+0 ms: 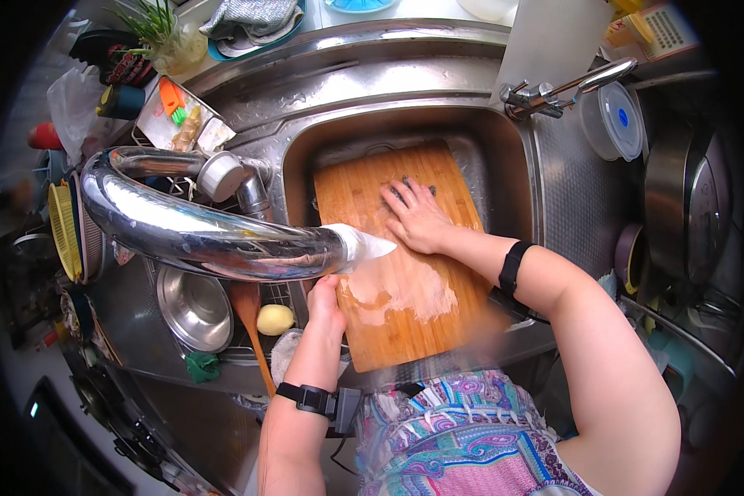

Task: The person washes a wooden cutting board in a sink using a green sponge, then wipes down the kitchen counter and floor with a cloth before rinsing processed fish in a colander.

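Observation:
A wooden cutting board (403,338) lies slanted over the stainless steel sink (502,155), its far end inside the basin and its near end out over the front edge. My left hand (327,304) grips the board's left edge. Spread flat on the upper part of the board, my right hand (418,217) presses a dark grey scouring pad (433,189), which shows between and beside the fingers. Water runs from the thick chrome faucet (223,242) past a white nozzle sleeve (347,245) and spreads over the middle of the board.
Left of the sink are a steel bowl (195,310), a wooden spatula (246,310), a peeled potato (275,320) and a green cloth (202,367). A smaller chrome tap (539,99) and a lidded plastic container (614,121) stand at the right. The large faucet arches close above my left hand.

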Demonstrator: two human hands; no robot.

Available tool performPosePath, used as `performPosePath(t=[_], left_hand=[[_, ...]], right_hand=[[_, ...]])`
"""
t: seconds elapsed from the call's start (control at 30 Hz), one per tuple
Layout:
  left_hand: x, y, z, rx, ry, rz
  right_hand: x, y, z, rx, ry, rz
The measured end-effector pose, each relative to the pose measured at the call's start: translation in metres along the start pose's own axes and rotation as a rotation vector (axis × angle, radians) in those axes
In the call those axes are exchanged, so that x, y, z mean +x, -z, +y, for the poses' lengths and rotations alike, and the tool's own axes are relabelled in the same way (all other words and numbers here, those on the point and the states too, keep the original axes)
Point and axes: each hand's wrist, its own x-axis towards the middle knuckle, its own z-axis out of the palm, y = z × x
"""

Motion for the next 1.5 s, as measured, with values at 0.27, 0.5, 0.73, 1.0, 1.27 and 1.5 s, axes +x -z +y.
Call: performPosePath(t=[0.27, 0.5, 0.73, 1.0, 1.27, 1.5], left_hand=[[0.018, 0.014, -0.007, 0.038, -0.039, 0.005], [0.01, 0.007, 0.0, -0.033, -0.015, 0.007], [-0.012, -0.004, 0.016, -0.049, 0.08, -0.112], [-0.012, -0.011, 0.009, -0.033, 0.126, -0.13], [0.008, 0.005, 0.002, 0.021, 0.045, -0.084], [-0.035, -0.035, 0.013, 0.313, -0.418, 0.008]], right_hand=[[0.039, 0.011, 0.029, -0.102, -0.181, 0.09], [0.017, -0.027, -0.065, 0.115, 0.343, -0.16], [-0.133, -0.001, -0.094, 0.103, 0.546, -0.223], [-0.127, 0.052, 0.028, -0.084, -0.038, -0.148], [-0.015, -0.002, -0.061, -0.047, 0.254, -0.172], [0.041, -0.004, -0.029, -0.011, 0.055, 0.011]])
